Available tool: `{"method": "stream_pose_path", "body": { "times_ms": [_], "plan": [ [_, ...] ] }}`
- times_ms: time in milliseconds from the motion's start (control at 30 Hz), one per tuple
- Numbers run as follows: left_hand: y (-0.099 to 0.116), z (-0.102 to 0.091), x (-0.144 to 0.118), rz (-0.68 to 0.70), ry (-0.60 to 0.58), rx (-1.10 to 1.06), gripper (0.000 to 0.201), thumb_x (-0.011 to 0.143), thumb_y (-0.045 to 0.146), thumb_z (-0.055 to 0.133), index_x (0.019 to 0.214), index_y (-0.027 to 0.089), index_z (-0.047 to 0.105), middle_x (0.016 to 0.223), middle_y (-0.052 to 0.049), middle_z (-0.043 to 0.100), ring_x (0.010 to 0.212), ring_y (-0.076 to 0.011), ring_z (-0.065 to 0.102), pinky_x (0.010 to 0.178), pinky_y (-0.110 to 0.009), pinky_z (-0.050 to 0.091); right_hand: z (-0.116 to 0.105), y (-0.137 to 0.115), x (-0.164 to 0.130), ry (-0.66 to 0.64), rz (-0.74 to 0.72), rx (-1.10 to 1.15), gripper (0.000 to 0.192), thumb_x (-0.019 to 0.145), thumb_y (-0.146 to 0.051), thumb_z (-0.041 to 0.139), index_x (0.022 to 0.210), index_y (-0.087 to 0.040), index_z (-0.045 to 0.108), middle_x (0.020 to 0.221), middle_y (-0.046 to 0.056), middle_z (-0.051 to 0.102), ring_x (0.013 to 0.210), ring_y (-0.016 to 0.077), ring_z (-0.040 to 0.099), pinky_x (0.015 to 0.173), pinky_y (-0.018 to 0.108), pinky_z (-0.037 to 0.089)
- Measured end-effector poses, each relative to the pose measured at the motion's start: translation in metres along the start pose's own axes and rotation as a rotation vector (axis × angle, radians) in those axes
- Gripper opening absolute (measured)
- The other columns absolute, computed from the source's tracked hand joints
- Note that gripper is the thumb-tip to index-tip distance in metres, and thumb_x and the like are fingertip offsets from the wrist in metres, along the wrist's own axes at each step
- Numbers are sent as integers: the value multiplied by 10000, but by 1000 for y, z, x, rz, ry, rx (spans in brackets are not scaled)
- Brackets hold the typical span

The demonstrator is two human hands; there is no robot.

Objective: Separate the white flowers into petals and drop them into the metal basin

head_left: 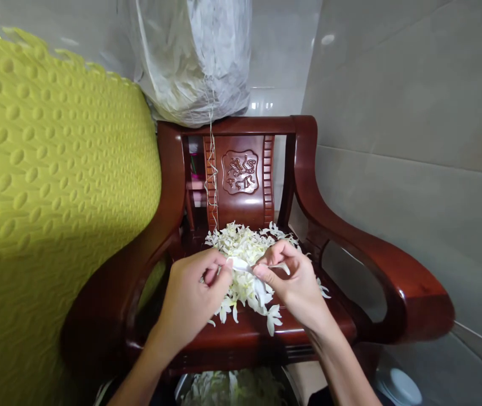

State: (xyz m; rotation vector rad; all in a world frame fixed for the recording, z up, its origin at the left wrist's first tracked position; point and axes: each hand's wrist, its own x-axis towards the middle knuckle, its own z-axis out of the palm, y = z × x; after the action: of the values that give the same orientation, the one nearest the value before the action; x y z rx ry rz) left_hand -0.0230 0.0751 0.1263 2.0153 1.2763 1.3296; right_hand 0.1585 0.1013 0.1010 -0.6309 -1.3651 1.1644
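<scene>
No text, label or number can be read; the carved relief (241, 172) below the top edge of the chair's backrest (241, 211) shows no legible characters.

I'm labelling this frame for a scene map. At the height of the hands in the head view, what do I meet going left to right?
Yellow textured mat, left armrest, left hand, white piece, right hand, right armrest, grey wall.
</scene>
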Motion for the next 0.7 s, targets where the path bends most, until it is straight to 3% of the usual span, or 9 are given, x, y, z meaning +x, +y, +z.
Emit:
{"method": "stream_pose_path", "body": {
  "times_ms": [100, 200, 333, 467, 600, 700],
  "plan": [
    [7, 3, 0, 9, -83, 49, 271, 835, 239, 536, 579, 171, 484, 472, 72, 351, 444, -65, 346, 460, -197, 277, -4, 3, 3, 29, 11, -29, 307, 741, -243, 740, 745, -201, 437, 630, -65, 473, 553, 75, 409, 508, 193, 328],
    [8, 5, 0, -1, 9, 114, 285, 828, 240, 538, 564, 171, 459, 475, 74, 329, 445, -66, 344, 463, -197, 277, -3, 1, 2, 40, -56, -122, 295, 742, -228, 734, 744, -202, 440, 647, -56, 492, 572, 87, 429, 519, 204, 342],
    [8, 3, -1, -42, -203, -8, 260, 869, 271, 498, 627, 176, 499, 480, 64, 446, 453, -76, 436, 484, -195, 337, 1, 1, 3, 25, -99, -171, 280, 744, -212, 723, 730, -198, 444, 656, -57, 464, 604, 92, 423, 544, 207, 350],
    [9, 1, -4, -19, -29, 119, 251, 876, 296, 501, 660, 174, 537, 522, 51, 448, 498, -91, 441, 493, -206, 331, -3, 3, 6, 54, -57, -83, 310, 723, -242, 744, 718, -197, 437, 633, -65, 453, 567, 81, 404, 511, 196, 330],
    [10, 4, -6, 79, -162, 148, 223, 884, 277, 500, 703, 173, 578, 556, 42, 486, 532, -97, 461, 524, -209, 355, -8, 2, 6, 62, 8, 41, 319, 722, -271, 750, 725, -195, 440, 622, -65, 457, 545, 73, 405, 500, 188, 332],
    [11, 7, -5, 151, -86, 240, 195, 883, 238, 498, 732, 174, 603, 560, 43, 489, 513, -92, 437, 517, -216, 340, -11, 1, 8, 49, 66, 99, 316, 716, -272, 757, 744, -193, 452, 639, -57, 486, 549, 70, 416, 501, 183, 336]
  ]
}}
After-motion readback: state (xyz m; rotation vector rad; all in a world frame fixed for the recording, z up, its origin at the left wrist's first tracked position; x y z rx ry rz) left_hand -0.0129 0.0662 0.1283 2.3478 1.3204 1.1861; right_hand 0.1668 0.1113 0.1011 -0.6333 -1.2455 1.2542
